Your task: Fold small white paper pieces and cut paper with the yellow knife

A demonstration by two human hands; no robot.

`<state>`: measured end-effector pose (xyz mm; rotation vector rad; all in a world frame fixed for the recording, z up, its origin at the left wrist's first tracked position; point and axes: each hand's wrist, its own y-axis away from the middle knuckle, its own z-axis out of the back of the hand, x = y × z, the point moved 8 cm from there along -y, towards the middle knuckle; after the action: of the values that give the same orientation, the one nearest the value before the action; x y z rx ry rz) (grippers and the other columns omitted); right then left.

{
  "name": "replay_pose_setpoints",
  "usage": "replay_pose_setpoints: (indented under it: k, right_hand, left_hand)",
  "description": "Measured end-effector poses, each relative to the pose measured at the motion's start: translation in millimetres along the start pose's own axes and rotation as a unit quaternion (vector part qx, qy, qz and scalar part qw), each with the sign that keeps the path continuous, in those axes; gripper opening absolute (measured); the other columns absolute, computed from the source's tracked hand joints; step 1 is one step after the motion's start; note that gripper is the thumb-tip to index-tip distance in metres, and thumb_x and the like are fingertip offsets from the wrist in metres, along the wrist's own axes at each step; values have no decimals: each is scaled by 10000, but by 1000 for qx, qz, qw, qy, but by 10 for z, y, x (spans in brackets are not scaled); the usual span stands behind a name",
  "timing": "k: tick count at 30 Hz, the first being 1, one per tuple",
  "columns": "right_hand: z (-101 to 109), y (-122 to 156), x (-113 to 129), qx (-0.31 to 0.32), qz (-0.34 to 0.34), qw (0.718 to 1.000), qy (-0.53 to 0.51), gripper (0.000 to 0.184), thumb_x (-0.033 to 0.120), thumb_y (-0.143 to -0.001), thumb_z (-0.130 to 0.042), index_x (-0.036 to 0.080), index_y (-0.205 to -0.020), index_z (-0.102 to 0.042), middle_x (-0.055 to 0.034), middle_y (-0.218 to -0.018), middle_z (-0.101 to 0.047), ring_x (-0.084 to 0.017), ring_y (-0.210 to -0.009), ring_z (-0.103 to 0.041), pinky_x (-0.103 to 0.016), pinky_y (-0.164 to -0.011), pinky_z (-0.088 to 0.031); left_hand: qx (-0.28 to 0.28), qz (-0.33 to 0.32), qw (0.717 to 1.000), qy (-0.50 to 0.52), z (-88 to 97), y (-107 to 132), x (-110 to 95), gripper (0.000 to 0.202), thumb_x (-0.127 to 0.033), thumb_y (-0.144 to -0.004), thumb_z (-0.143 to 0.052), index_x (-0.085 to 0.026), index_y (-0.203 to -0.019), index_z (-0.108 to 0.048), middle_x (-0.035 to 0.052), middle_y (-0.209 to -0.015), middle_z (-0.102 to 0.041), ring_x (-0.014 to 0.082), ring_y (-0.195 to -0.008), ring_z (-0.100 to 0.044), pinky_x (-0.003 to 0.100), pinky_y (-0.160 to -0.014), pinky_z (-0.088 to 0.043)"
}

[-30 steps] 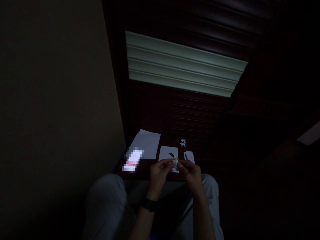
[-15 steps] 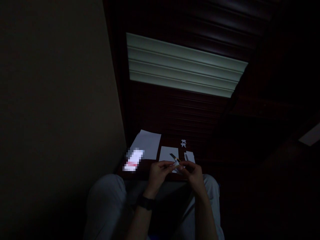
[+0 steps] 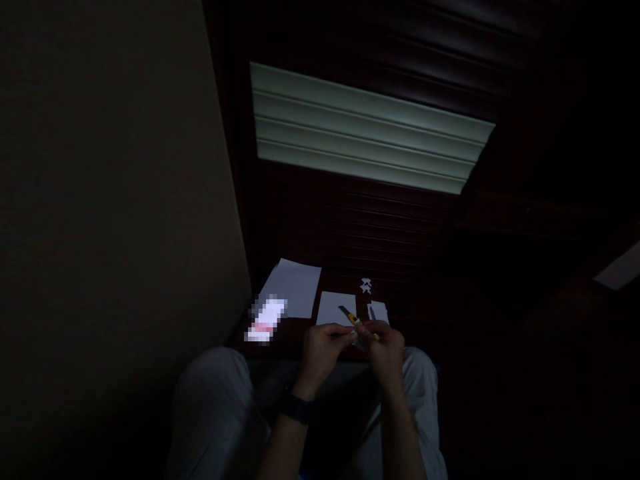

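Observation:
The scene is very dark. My left hand (image 3: pixel 321 348) and my right hand (image 3: pixel 384 347) meet over the near edge of a dark wooden table (image 3: pixel 280 337), fingers pinched together on a small white paper piece (image 3: pixel 356 337) held between them. I wear a dark watch (image 3: pixel 296 405) on my left wrist. Just beyond my fingers a yellow-handled cutter (image 3: pixel 350 315) lies across a small white sheet (image 3: pixel 334 308). Another small paper piece (image 3: pixel 379 311) lies to its right.
A larger white sheet (image 3: pixel 295 287) lies at the table's left, with a blurred white and red item (image 3: pixel 266 320) on it. Small paper cut-outs (image 3: pixel 366 285) sit farther back. A pale wall is at the left, a lit slatted panel (image 3: pixel 365 130) behind. My light-trousered knees (image 3: pixel 215 400) are below.
My hands have dropped slightly toward me and closed in around the paper piece, so the yellow cutter on the sheet now shows beyond my fingers.

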<state>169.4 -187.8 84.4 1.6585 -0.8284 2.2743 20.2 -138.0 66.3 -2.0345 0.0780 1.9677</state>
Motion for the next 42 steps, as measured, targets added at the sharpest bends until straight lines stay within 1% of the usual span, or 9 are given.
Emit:
replay_pose_setpoints:
  k: [2, 6, 12, 17, 22, 28, 34, 38, 42]
  right_hand:
    - [-6, 9, 2, -9, 2, 1000, -27, 252, 403, -707, -647, 163, -658, -704, -56, -712, -688, -209, -719, -618, -289, -677, -452]
    - [-40, 21, -189, -42, -61, 991, -109, 325, 448, -711, -643, 128, -699, -697, -35, -609, -642, -165, -587, -562, -252, -554, -423]
    - [-105, 39, -269, -65, -80, 979, -174, 336, 466, -687, -666, 138, -755, -702, -50, -708, -660, -179, -668, -575, -258, -591, -434]
    - [-154, 40, -267, 24, -107, 973, -204, 271, 406, -642, -725, 153, -736, -709, -29, -685, -662, -169, -647, -574, -252, -592, -425]
    - [-181, 41, -293, 78, -122, 965, -220, 308, 441, -663, -702, 133, -656, -692, -8, -567, -592, -139, -559, -518, -243, -546, -384]
    - [-155, 39, -205, 73, -84, 985, -132, 385, 495, -689, -657, 131, -565, -657, 6, -504, -544, -127, -508, -472, -235, -497, -346]
    - [-91, 88, -63, -15, -36, 997, -72, 364, 474, -750, -594, 135, -671, -698, -16, -576, -611, -156, -576, -528, -238, -529, -391]
    - [-117, 90, -55, -25, -37, 995, -89, 340, 465, -738, -614, 143, -719, -720, -21, -615, -652, -172, -609, -563, -254, -574, -422]
    - [-198, 82, -102, 31, -76, 980, -181, 281, 414, -704, -674, 155, -806, -719, -41, -780, -696, -201, -754, -610, -276, -679, -457]
  left_hand:
    - [6, 10, 999, 41, -10, -5, -21, 216, -269, -642, -733, -148, -821, -722, 70, -783, -721, 195, -727, -668, 246, -640, -519]
    - [9, 31, 993, 113, -37, -5, -15, 421, -276, -629, -748, -144, -1020, -661, 70, -817, -709, 192, -774, -662, 255, -675, -515]
    - [-11, 3, 995, 98, -65, 11, 73, 205, -310, -668, -712, -127, -761, -706, 86, -796, -709, 202, -772, -650, 259, -694, -498]
    - [4, 4, 998, 56, -29, 21, 102, 196, -317, -667, -717, -131, -728, -704, 76, -742, -704, 193, -714, -640, 244, -635, -485]
    - [62, 36, 996, 58, -15, 42, 85, 213, -318, -674, -715, -117, -740, -695, 88, -765, -699, 189, -722, -634, 241, -627, -474]
    - [52, 53, 993, 95, 45, 40, 76, 202, -301, -665, -719, -122, -751, -687, 72, -775, -696, 175, -735, -632, 236, -653, -472]
    - [19, 70, 989, 128, 29, 48, 97, 270, -288, -623, -750, -129, -825, -669, 69, -799, -698, 169, -737, -641, 228, -642, -481]
    - [-18, 68, 987, 143, 34, 47, 88, 274, -297, -603, -760, -124, -789, -657, 65, -757, -698, 161, -679, -644, 224, -608, -480]
    - [-9, 68, 986, 150, 24, 49, 77, 324, -281, -604, -759, -132, -851, -611, 53, -704, -695, 165, -641, -652, 233, -597, -487]
